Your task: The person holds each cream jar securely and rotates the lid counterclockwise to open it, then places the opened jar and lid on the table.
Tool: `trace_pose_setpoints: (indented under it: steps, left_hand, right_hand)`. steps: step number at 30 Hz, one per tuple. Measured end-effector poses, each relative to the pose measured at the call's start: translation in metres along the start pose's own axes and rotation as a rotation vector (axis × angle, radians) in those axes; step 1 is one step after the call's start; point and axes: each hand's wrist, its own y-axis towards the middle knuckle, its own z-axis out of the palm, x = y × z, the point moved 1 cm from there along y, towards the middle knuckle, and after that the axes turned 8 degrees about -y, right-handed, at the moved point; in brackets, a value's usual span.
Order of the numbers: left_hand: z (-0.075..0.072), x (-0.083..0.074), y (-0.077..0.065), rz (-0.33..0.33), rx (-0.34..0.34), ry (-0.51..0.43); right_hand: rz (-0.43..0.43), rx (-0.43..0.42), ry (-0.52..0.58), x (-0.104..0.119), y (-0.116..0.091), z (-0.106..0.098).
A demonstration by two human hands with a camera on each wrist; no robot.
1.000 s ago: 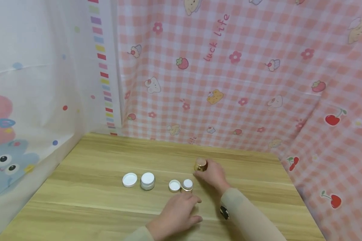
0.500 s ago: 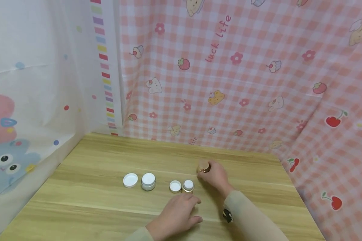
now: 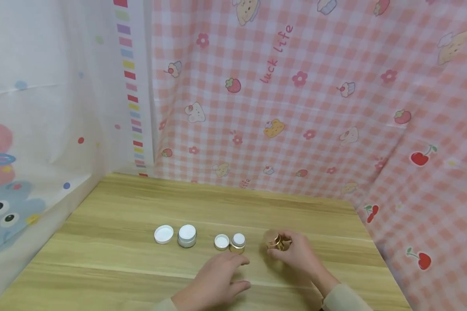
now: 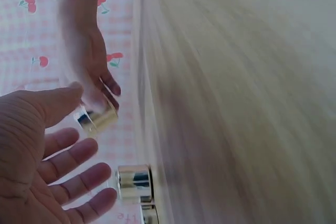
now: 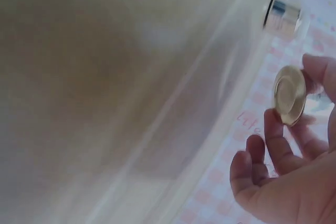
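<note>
My right hand [image 3: 299, 257] pinches a small gold cream jar [image 3: 273, 242] between thumb and fingers, tilted and raised off the table. Its round gold base [image 5: 289, 95] faces the right wrist camera. My left hand [image 3: 214, 276] has its fingers spread and relaxed and holds nothing. Just beyond those fingertips stands another gold jar [image 3: 238, 246] with a white top and no lid on. Right beside it lies a small lid [image 3: 222, 242], white inside facing up. The left wrist view shows that standing jar [image 4: 135, 183] close to my left fingers.
Farther left on the wooden table [image 3: 132, 203] stands a silvery-grey jar [image 3: 187, 236] with a white top. A larger white lid [image 3: 164, 234] lies upturned beside it. A pink checked curtain [image 3: 280, 99] hangs behind, a white printed one [image 3: 62, 108] at the left.
My right hand has lifted the gold jar and brought it nearer to me and a little to the right, now tilted. My left hand has hardly moved.
</note>
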Motion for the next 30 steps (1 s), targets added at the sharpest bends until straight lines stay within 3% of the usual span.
trace_pose_setpoints:
  steps: [6,15,25,30]
  left_hand:
    - [-0.01,0.005,-0.01,0.058,-0.045,-0.059]
    - [-0.023,0.006,-0.017,0.26,-0.116,0.001]
    - [-0.037,0.018,-0.029,0.326,-0.153,0.05]
    - [-0.038,0.021,-0.03,0.319,-0.151,0.035]
  right_hand:
    - [-0.148,0.137,0.036,0.015,-0.03,0.004]
    - [-0.405,0.314,0.181,0.059,-0.044,0.027]
    - [-0.437,0.389,0.278,0.074,-0.04,0.043]
    - [-0.418,0.403,0.28,0.077,-0.039,0.044]
